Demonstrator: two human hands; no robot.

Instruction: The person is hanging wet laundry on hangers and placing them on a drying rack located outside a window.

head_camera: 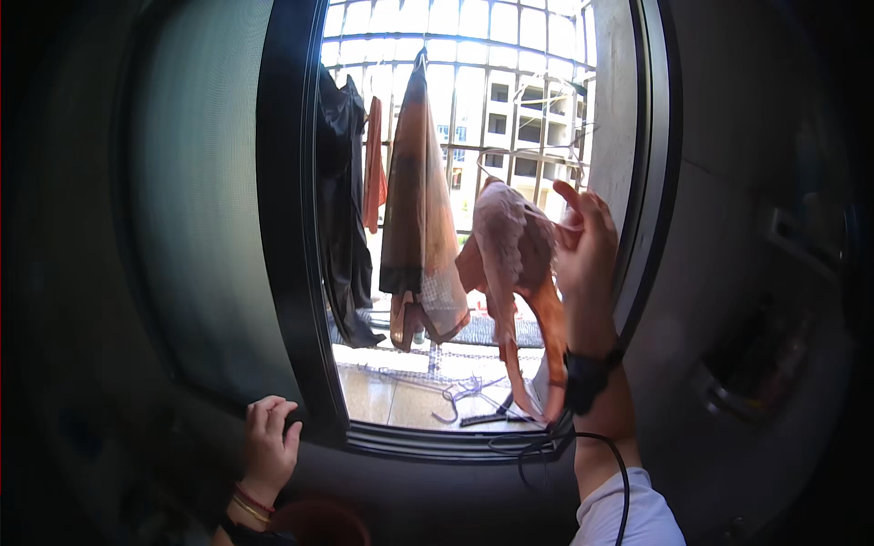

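A pinkish-brown garment (509,239) hangs in the right part of the window opening, with straps or sleeves dangling below. My right hand (586,235) is raised at its right side, fingers curled on its edge and one finger pointing up. Part of a wire hanger (486,164) shows at the garment's top. My left hand (273,437) is low at the left, before the dark window frame, fingers loosely bent and apart, holding nothing. To the left of the pinkish garment hang a brown and beige cloth (418,225), a narrow red cloth (374,170) and a black garment (341,177).
Metal security bars (471,65) stand behind the clothes. Loose wire hangers (471,390) lie on the tiled ledge beyond the sill (444,440). A black cable (608,443) crosses my right arm. A frosted pane (198,205) is at left; a round reddish container (321,522) is below.
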